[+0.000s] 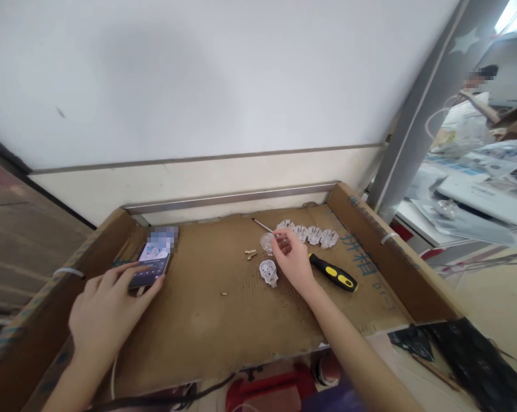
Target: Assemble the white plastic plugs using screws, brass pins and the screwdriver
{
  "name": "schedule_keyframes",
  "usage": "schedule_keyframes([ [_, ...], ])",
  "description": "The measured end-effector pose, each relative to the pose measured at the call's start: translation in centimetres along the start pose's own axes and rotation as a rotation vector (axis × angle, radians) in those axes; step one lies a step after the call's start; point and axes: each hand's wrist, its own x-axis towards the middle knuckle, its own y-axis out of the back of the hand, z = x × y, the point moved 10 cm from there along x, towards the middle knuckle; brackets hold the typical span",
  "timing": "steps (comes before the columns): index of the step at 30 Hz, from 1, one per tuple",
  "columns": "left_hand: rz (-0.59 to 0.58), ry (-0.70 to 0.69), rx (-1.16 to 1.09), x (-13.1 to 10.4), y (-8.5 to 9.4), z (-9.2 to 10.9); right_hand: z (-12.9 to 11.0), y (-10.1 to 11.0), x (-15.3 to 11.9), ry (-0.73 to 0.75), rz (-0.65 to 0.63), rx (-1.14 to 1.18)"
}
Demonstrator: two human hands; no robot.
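Observation:
My left hand (107,303) lies over the lower end of a smartphone (152,269) with its fingers spread, a fingertip on the lit screen and the thumb at its right edge. A white cable runs from the phone's lower end. My right hand (293,257) is closed around the shaft of a screwdriver (334,273), whose black and yellow handle points towards the lower right. Just left of this hand are a clear plug cover (267,243) and a white plug body (268,272). Small brass pins (251,252) lie further left, and one small brass piece (224,294) sits apart.
Several clear plugs with pins (314,233) stand in a row beyond my right hand. The cardboard tray (189,326) has raised sides. A black plastic bag (477,355) lies outside at the right. Beyond a post, a person (481,97) is near a cluttered table.

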Motion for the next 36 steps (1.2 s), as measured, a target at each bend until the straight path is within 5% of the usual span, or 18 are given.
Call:
schedule_keyframes([
  [3,-0.072,-0.010,0.036,-0.3,-0.8,-0.2,-0.1,0.0,0.0,0.004,0.000,0.003],
  [15,-0.048,-0.029,-0.004,-0.5,-1.5,-0.1,-0.2,0.0,-0.1,0.004,-0.010,0.007],
  [20,0.096,-0.011,-0.139,0.1,1.0,0.4,-0.2,0.1,-0.1,0.003,-0.002,0.004],
  [24,0.183,-0.199,-0.438,1.8,3.6,6.2,0.0,0.2,-0.1,0.003,0.005,0.011],
  [30,0.013,-0.466,-0.638,3.5,2.2,19.1,0.5,0.5,0.0,0.001,0.009,0.019],
  [33,-0.001,-0.446,-0.738,3.3,0.9,20.8,0.6,-0.1,0.1,-0.003,-0.036,0.053],
  [36,-0.023,-0.404,-0.873,2.8,-0.1,20.1,0.6,-1.1,0.0,-0.017,-0.117,0.110],
])
